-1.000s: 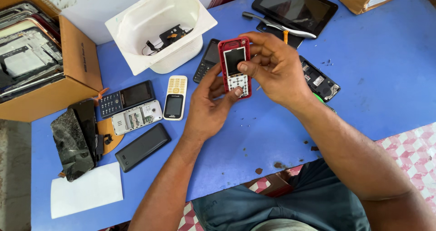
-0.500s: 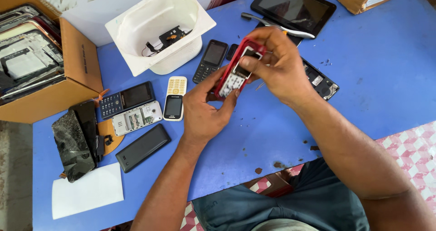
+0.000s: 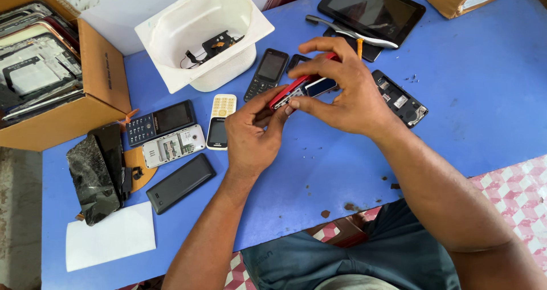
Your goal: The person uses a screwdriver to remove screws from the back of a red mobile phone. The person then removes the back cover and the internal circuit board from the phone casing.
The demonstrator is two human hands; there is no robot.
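Fingers (image 3: 319, 68) of the right hand (image 3: 347, 93) curl over the upper edge of one red phone (image 3: 296, 88), pinching it from above; the left hand (image 3: 253, 130) pinches its lower end between thumb and fingertips. The phone is held tilted, edge-on, just above the blue table (image 3: 484, 96), near the table's middle, its red shell parted from a silvery inner body.

Loose handsets lying flat, counted:
- One black keypad phone (image 3: 266, 73), slim and glossy, just beyond the hands.
- One cream keypad phone (image 3: 219, 121), rounded ends, small dark screen.
- One dark blue keypad phone (image 3: 160, 121), rectangular.
- One white opened phone (image 3: 174, 146), back off, metal parts showing.
- One black plain slab (image 3: 181, 183), matte, face down.
- One opened black phone (image 3: 400, 98), circuit board exposed, to the right of the right hand.

Other items:
- One tablet (image 3: 370, 8), black glass, at the far edge.
- One pair of tweezers (image 3: 350, 31), pale metal with a dark grip, lying across the tablet's near corner.
- One white plastic tub (image 3: 171, 36), square rim, holding one small black part with wires.
- One cardboard box (image 3: 102, 79), left, stacked with flat frames and screen panels; count cannot be told.
- One cracked black screen panel (image 3: 94, 173), shattered surface.
- One white sheet of paper (image 3: 111, 243), near the table's front left corner.
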